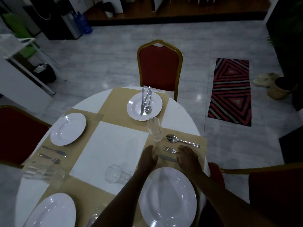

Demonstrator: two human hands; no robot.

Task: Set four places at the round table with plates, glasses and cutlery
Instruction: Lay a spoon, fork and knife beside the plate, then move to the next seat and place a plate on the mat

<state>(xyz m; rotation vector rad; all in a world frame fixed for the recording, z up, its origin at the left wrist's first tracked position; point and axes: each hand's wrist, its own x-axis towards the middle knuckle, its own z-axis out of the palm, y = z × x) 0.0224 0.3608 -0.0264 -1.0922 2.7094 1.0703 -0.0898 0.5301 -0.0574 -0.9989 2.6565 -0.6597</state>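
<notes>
Head view: we're at the right-side place, lining up cutlery beyond the near plate (167,197). Our left hand (148,157) lies flat with straight fingers, tips at the knife (168,158) blade end; our right hand (188,158) is relaxed and flat over the handle ends of the knife and fork (170,150), gripping nothing as far as we can see. Spoon (182,140) sits just beyond the fork, apart from both hands. To do this step well, we'd nudge knife and fork parallel to the spoon with even gaps, square them to the placemat (201,143) edge, and keep the left wrist clear of the upright glass (155,129) right behind the fingers; it looks tippy. Containers: that glass is empty; far plate (152,112) holds a knife, fork and spoon piled together, not yet laid out; left plate (68,129) and bottom-left plate (52,212) are bare. A glass (115,176) at table centre lies on its side; another (44,173) at left is blurred, can't tell contents.
</notes>
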